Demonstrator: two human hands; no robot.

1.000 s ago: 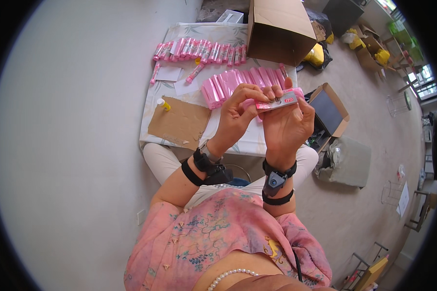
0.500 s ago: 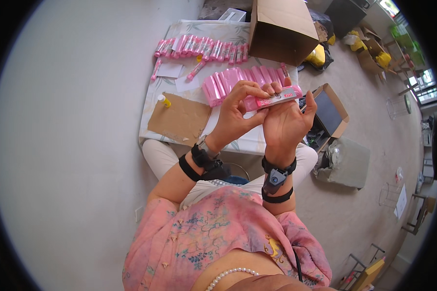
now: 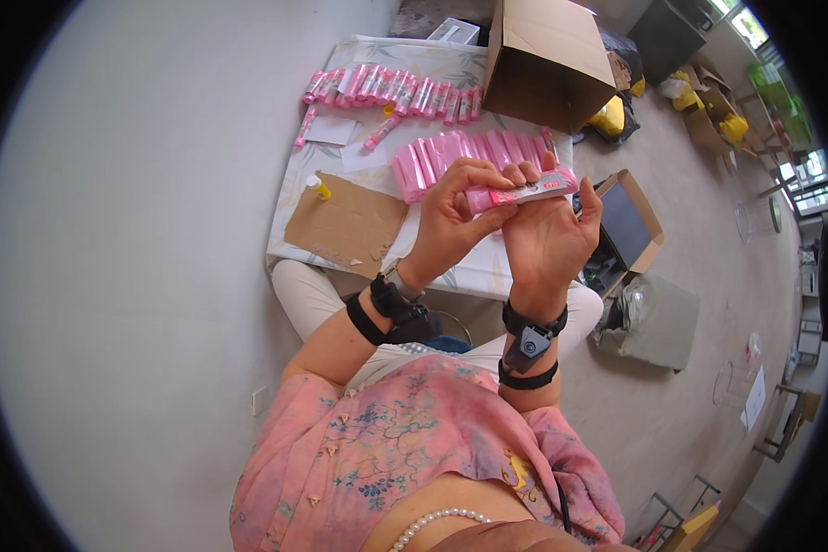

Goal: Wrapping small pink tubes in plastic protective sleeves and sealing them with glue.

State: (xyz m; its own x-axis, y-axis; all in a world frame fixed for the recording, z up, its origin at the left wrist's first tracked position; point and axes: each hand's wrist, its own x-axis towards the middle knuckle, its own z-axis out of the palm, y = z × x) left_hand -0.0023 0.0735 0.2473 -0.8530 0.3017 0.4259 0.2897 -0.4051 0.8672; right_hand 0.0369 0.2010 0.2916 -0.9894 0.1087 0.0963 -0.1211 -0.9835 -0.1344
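A small pink plastic-wrapped roll (image 3: 530, 190) with a silver-and-pink label is held up over the table's near side. My left hand (image 3: 446, 216) pinches its left end between thumb and fingers. Beneath it my right hand (image 3: 545, 247) is palm up, with its fingers behind the roll and its thumb sticking out to the right. Just beyond lie several pink rolls without visible labels (image 3: 432, 164), side by side. To the left, a yellow glue stick (image 3: 318, 188) with a white cap stands on a brown cardboard sheet (image 3: 340, 230). Labelled pink rolls (image 3: 386, 89) line the far side.
White paper slips (image 3: 331, 131) lie on the patterned tablecloth (image 3: 288, 189). A large open cardboard box (image 3: 547, 60) sits at the far right corner. Right of the table are an open shallow box (image 3: 630, 221) and a grey-green covered block (image 3: 653, 322). The wall (image 3: 138, 230) borders the left.
The view has shifted slightly, so the table appears a little further right. Both hands keep their hold on the roll, which is tilted slightly differently.
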